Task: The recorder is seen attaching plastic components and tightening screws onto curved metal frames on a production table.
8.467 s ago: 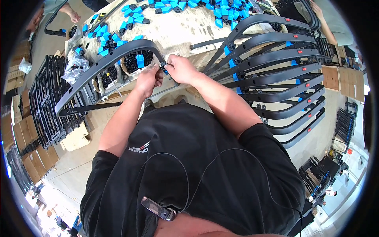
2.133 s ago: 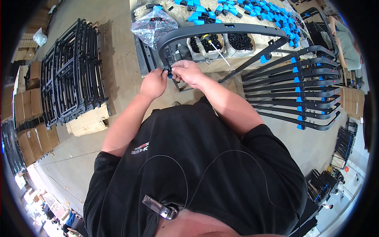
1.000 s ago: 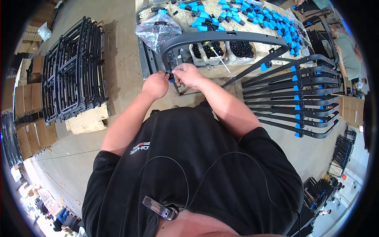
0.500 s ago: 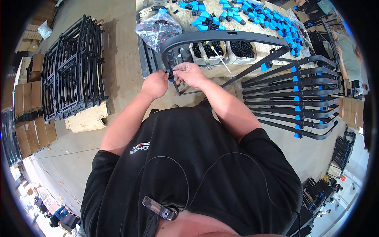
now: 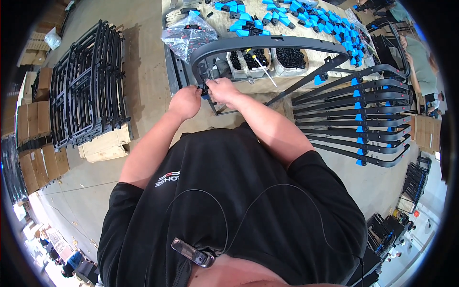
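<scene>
A black metal frame (image 5: 272, 43) with rounded corners stands propped at the workbench's near edge. At the left leg of this frame, a small black-and-blue plastic fitting (image 5: 205, 96) shows between my hands. My left hand (image 5: 185, 102) is closed, its fingertips pressed against the fitting from the left. From the other side, my right hand (image 5: 223, 91) pinches close to the frame leg, just above the blue part. What lies between the right fingertips is too small to make out.
On the workbench (image 5: 224, 28) lie many blue-and-black fittings (image 5: 330, 24), a clear plastic bag (image 5: 189, 36), boxes of small black parts (image 5: 290, 58) and a yellow-handled screwdriver (image 5: 260, 64). Frames with blue fittings (image 5: 354, 115) stack at right, black frames (image 5: 88, 86) at left. Another person (image 5: 420, 62) stands far right.
My right hand has shifted slightly left and down, and its fingers have drawn closer together at the frame leg. My left hand has dipped a little, staying at the fitting.
</scene>
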`<state>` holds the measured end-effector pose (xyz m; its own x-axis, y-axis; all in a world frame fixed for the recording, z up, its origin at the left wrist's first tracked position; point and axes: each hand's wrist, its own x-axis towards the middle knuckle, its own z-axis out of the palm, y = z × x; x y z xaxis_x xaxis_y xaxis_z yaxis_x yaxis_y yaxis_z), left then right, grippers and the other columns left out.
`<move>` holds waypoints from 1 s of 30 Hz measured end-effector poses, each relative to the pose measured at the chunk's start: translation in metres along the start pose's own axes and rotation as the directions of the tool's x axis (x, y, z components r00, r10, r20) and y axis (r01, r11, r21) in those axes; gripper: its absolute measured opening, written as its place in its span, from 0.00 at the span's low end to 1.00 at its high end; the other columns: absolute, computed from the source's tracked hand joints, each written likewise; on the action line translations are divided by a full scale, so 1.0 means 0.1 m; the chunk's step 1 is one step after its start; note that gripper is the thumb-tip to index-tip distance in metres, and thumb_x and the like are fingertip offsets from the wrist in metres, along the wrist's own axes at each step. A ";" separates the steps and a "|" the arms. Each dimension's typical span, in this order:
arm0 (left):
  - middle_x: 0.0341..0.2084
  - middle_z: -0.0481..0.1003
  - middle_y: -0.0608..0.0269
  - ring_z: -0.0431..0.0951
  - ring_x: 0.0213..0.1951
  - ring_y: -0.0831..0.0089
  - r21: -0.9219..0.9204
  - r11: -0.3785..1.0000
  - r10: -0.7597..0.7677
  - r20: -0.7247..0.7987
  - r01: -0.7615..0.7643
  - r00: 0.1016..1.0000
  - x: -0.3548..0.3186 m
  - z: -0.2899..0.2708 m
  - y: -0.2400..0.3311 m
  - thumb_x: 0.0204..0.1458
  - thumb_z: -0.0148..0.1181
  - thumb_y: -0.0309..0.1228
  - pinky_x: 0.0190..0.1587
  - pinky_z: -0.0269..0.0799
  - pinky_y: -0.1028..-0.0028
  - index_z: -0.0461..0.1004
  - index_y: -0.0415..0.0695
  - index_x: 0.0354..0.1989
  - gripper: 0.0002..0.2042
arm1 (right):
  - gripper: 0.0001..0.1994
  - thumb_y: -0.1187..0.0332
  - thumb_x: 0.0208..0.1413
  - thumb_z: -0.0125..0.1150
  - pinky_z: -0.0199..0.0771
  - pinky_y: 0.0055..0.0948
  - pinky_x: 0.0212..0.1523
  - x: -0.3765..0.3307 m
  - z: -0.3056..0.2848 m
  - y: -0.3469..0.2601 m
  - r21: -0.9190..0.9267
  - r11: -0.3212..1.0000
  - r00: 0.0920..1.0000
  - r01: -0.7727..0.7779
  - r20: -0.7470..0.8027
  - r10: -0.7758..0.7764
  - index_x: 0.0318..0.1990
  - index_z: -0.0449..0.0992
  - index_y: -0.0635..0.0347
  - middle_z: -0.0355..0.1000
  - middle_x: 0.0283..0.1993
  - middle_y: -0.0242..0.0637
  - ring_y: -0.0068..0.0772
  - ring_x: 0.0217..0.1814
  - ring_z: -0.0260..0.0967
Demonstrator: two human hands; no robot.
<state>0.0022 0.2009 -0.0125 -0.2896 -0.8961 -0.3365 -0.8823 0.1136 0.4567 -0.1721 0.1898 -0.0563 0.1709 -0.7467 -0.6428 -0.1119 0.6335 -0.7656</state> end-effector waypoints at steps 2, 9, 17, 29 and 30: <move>0.43 0.79 0.40 0.78 0.48 0.43 -0.010 1.000 0.005 -0.008 -0.005 1.000 0.00 0.01 -0.01 0.66 0.46 0.38 0.52 0.73 0.52 0.77 0.36 0.41 0.17 | 0.20 0.56 0.67 0.54 0.66 0.36 0.24 0.01 0.02 0.01 -0.081 0.997 0.999 -0.010 -0.039 0.006 0.31 0.76 0.65 0.73 0.27 0.39 0.31 0.23 0.68; 0.44 0.79 0.40 0.78 0.48 0.43 -0.009 1.000 -0.002 0.010 0.002 1.000 0.00 0.01 -0.01 0.66 0.46 0.38 0.52 0.73 0.52 0.77 0.37 0.42 0.17 | 0.20 0.57 0.64 0.54 0.70 0.42 0.41 0.10 0.05 0.23 -0.075 0.967 0.965 0.243 -0.085 -0.249 0.34 0.78 0.68 0.77 0.31 0.46 0.41 0.36 0.74; 0.39 0.78 0.37 0.76 0.46 0.40 -0.044 0.999 0.012 -0.016 -0.012 1.000 0.03 0.05 -0.04 0.66 0.47 0.37 0.51 0.71 0.50 0.75 0.34 0.40 0.17 | 0.18 0.59 0.62 0.52 0.72 0.42 0.46 0.10 0.04 0.19 -0.061 0.972 0.967 0.229 -0.100 -0.234 0.41 0.81 0.68 0.80 0.37 0.51 0.47 0.43 0.77; 0.42 0.79 0.39 0.78 0.47 0.42 -0.004 1.000 0.016 -0.005 -0.016 1.000 0.03 0.06 -0.04 0.66 0.46 0.38 0.51 0.73 0.50 0.76 0.37 0.41 0.17 | 0.23 0.54 0.64 0.50 0.72 0.46 0.50 -0.03 0.15 0.19 -0.222 0.918 0.901 0.330 -0.216 -0.376 0.43 0.80 0.70 0.78 0.44 0.60 0.60 0.50 0.75; 0.42 0.79 0.39 0.78 0.47 0.42 -0.005 1.000 0.011 -0.008 -0.011 1.000 0.03 0.06 -0.04 0.66 0.46 0.38 0.51 0.73 0.51 0.76 0.37 0.41 0.17 | 0.23 0.53 0.64 0.50 0.72 0.46 0.51 -0.02 0.14 0.16 -0.240 0.929 0.926 0.281 -0.186 -0.329 0.43 0.80 0.70 0.77 0.44 0.61 0.61 0.50 0.75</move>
<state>0.0030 0.1998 -0.0202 -0.2962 -0.8983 -0.3244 -0.8770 0.1213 0.4649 -0.1610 0.2044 -0.0671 0.0132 -0.9373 -0.3484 -0.2913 0.3297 -0.8980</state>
